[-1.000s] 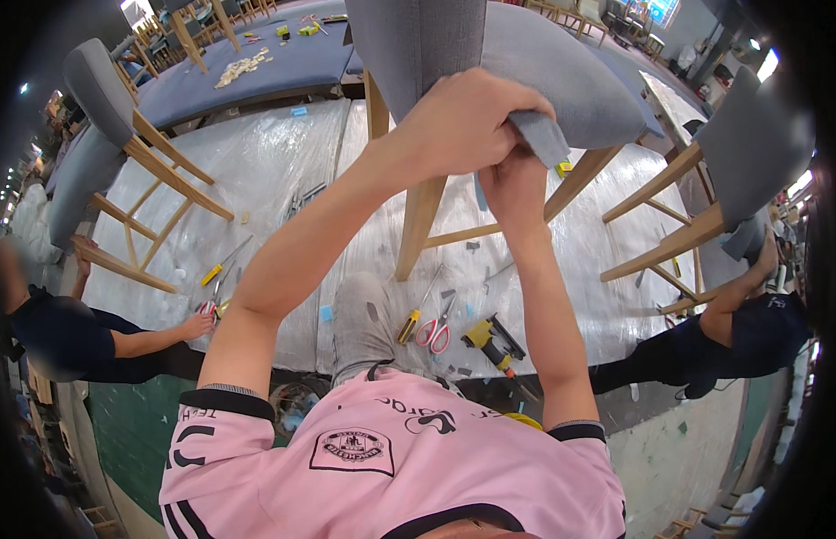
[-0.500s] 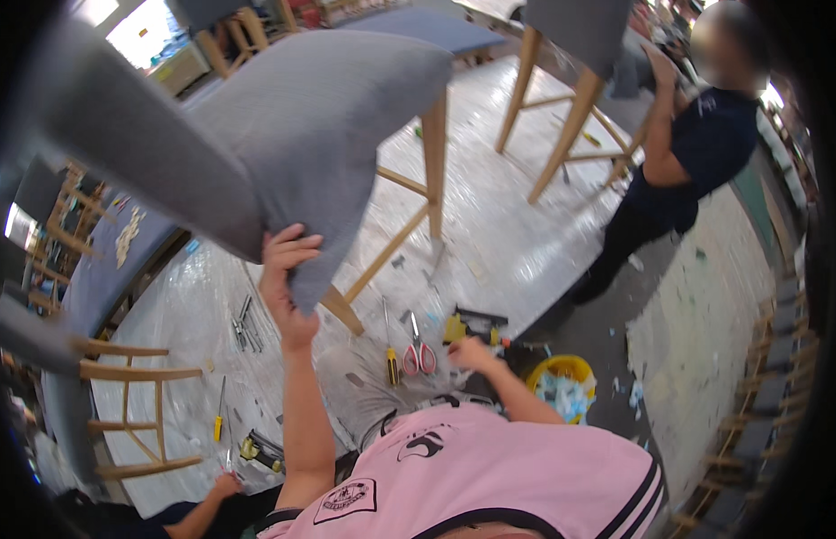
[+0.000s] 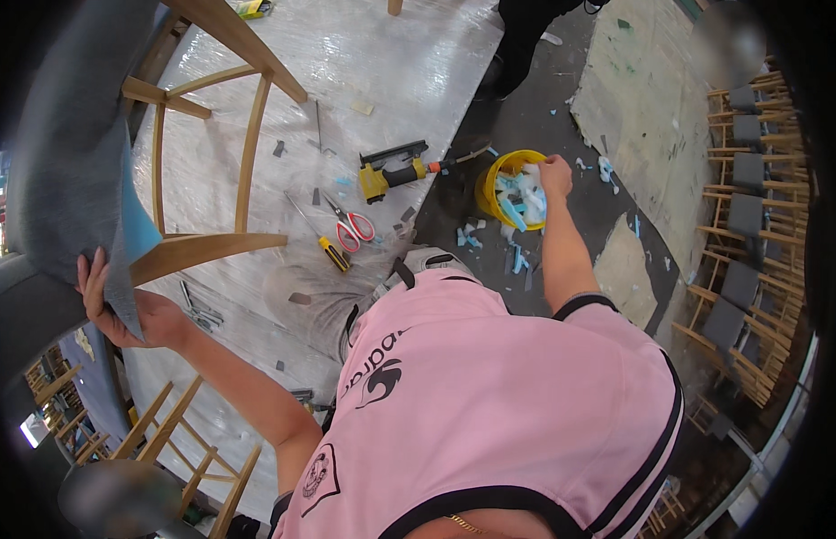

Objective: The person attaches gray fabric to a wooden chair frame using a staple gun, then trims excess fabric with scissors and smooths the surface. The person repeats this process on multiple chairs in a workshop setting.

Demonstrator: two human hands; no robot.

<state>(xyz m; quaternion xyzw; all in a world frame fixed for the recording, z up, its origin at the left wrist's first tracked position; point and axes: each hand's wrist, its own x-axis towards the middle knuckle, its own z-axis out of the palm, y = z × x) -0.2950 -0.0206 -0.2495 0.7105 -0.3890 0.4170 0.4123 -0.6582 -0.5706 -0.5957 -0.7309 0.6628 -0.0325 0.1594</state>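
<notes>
At the left, an upholstered chair (image 3: 63,171) with grey fabric and pale wooden legs is tilted on the table. My left hand (image 3: 121,310) grips the loose grey fabric flap (image 3: 119,260) at its corner; the flap hides the thumb. Light-blue lining (image 3: 139,216) shows beneath the fabric. My right hand (image 3: 555,177) is at the right rim of a yellow bucket (image 3: 483,193), its fingers curled together. Whatever they hold is hidden. White and blue scraps (image 3: 520,196) fill the bucket.
On the plastic-covered table (image 3: 346,54) lie a yellow-and-black staple gun (image 3: 386,175), red-handled scissors (image 3: 353,229) and a yellow-handled screwdriver (image 3: 333,255). Scraps litter the dark floor (image 3: 445,211). A person's dark-clad leg (image 3: 521,45) stands beyond the bucket. Stacked chairs (image 3: 746,211) line the right side.
My view has swung down and to the right. My right hand has gone from beside the staple gun to the bucket's rim. My left hand stays at the fabric flap.
</notes>
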